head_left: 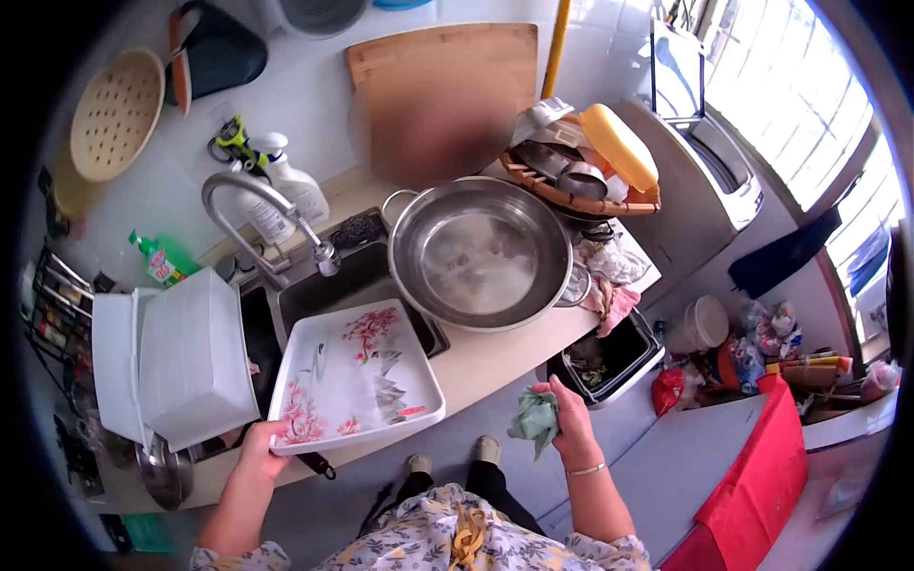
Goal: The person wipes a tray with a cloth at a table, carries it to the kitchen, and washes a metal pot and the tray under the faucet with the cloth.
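My left hand [259, 451] is closed on the near left corner of a white tray [324, 390] printed with pink blossoms and grey mountains. The tray is tilted, its far part over the sink [357, 271]. Off to the right, above the floor, my right hand [573, 419] grips a crumpled grey-green cloth [535, 421], apart from the tray. Behind the tray's right side, a wide two-handled steel pan [481, 257] rests across the sink's edge and counter. The curved faucet [249, 186] arches over the sink.
White plastic bins [195, 357] stand left of the tray. Spray bottles [297, 181] and a green bottle [157, 262] line the wall. A loaded wicker basket [581, 181] sits behind the pan. An open trash bin [609, 357] is below the counter, near my right hand.
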`<state>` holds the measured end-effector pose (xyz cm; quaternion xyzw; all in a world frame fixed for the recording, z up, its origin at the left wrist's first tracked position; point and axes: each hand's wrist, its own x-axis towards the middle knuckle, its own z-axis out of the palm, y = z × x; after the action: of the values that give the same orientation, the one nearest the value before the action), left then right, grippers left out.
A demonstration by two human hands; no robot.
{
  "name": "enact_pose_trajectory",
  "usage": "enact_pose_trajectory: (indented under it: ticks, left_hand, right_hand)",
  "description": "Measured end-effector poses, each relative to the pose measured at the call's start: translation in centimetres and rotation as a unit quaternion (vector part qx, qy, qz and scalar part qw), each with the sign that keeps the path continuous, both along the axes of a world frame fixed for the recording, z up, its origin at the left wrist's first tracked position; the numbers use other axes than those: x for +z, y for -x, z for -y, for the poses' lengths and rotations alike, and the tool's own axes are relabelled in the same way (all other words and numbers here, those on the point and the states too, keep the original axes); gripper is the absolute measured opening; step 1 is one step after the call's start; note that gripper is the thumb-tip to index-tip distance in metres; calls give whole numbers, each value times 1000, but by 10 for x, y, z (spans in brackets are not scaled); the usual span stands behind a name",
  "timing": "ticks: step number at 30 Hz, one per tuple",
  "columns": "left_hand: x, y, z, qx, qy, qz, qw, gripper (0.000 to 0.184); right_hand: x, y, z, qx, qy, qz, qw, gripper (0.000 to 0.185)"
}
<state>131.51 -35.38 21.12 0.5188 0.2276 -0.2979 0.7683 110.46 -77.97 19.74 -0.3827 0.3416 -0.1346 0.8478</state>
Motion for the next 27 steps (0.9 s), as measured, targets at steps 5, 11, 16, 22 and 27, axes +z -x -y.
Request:
enact_pose_trajectory:
  ticks: [5,11,16,22,27]
  left_hand:
    - [-4,-3,22,45,-28,-24,998,46]
    - [-4,-3,42,63,-31,-38,997,45]
    - [-9,-6,33,52,-62,-50,995,41]
    - [-11,-9,32,-81,-261,-24,962,28]
    - [18,-16,56,-229,-359,-10,905,25]
  right_hand:
    - [9,-35,49,71,28,8,997,40]
    - [17,-79,80,112,99,-22,989,50]
    - [7,-105,91,138,86,3,987,48]
    - [14,-122,87,113,33,-13,993,35]
    - [15,-125,83,92,13,-127,988,25]
